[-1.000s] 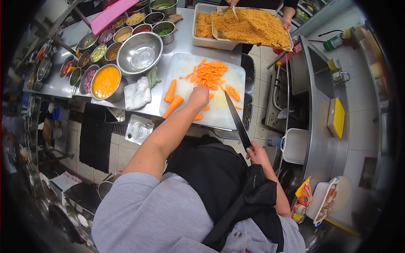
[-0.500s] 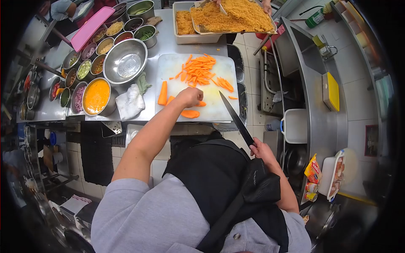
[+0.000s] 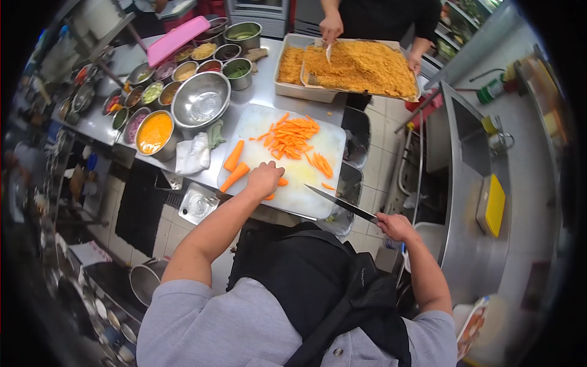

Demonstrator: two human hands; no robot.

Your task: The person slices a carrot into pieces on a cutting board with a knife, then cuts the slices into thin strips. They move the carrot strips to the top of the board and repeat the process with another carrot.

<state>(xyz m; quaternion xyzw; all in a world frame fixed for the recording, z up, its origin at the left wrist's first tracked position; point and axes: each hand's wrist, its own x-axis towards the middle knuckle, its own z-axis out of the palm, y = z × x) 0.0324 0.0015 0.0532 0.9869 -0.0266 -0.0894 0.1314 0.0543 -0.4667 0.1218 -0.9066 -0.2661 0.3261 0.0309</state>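
On the white cutting board [image 3: 306,199], my left hand [image 3: 265,178] bends its fingers down onto a carrot piece [image 3: 282,181], partly hidden beneath them. Another bit of carrot [image 3: 269,197] shows just below that hand. Two larger peeled carrots [image 3: 233,156] lie at the board's left side. Cut carrot sticks [image 3: 290,136] are heaped toward the far side, with a smaller bunch [image 3: 322,164] at the right. My right hand [image 3: 396,226] grips the handle of a long dark knife [image 3: 342,205], whose blade points left with its tip over the board's near right part.
A metal colander [image 3: 200,101], a pot of orange liquid [image 3: 154,133] and a white cloth [image 3: 192,154] are left of the board. Behind it, another person's hand [image 3: 331,27] works at a tray of orange crumbs [image 3: 361,67]. Bins [image 3: 354,137] stand at the right.
The view has shifted, showing more of the person opposite. My left hand has moved over the carrot pieces with its fingers lower. The knife is now turned flatter, farther from upright.
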